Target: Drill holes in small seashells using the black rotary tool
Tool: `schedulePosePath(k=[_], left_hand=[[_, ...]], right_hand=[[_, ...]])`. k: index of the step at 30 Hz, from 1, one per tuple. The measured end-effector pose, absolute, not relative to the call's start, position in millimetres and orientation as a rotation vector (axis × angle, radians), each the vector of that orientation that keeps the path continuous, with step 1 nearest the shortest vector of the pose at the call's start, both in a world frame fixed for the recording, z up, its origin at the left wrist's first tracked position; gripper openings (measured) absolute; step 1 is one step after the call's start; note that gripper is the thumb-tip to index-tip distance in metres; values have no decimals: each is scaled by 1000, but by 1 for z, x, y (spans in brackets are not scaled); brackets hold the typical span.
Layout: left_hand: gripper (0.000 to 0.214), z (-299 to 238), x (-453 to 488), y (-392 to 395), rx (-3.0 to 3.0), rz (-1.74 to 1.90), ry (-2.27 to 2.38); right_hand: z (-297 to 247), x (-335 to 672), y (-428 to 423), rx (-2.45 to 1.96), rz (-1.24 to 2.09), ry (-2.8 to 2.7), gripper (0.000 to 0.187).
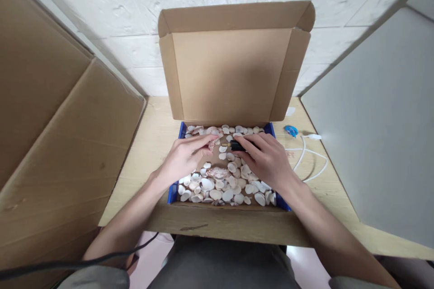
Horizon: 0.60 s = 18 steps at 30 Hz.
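My left hand (185, 154) pinches a pinkish, rough-looking seashell (213, 142) between thumb and fingers. Wrapped round a small black hand drill (236, 145) is my right hand (266, 156); its brass-coloured tip points left at the shell, with a small gap apparent between them. Both hands are above an open cardboard box (176, 206) with blue sides. White and cream seashells (215, 194) cover much of its floor, and a larger pinkish-brown shell (218, 172) rests among them. My fingers partly hide the drill's body.
The box's lid (230, 72) stands raised at the back, before a white brick-patterned wall. A white cable (317, 156) and a crumpled blue wrapper (290, 131) lie to the right. Cardboard (68, 122) borders the left side, a pale panel (379, 122) the right.
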State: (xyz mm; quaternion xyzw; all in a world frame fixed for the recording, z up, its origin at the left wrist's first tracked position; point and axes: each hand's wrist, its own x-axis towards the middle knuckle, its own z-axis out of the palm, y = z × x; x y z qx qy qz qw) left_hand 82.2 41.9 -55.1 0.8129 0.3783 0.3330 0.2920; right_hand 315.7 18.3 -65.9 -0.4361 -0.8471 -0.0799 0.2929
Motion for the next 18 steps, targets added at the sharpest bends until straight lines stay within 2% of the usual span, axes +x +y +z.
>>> schedulePosePath(k=[9, 18], left_hand=[[32, -55, 83, 40, 2154, 922, 1020], [33, -59, 83, 40, 2157, 980, 1042]], right_hand=[[-68, 314, 14, -1176, -98, -2291, 26], [-63, 316, 18, -1054, -276, -2225, 23]])
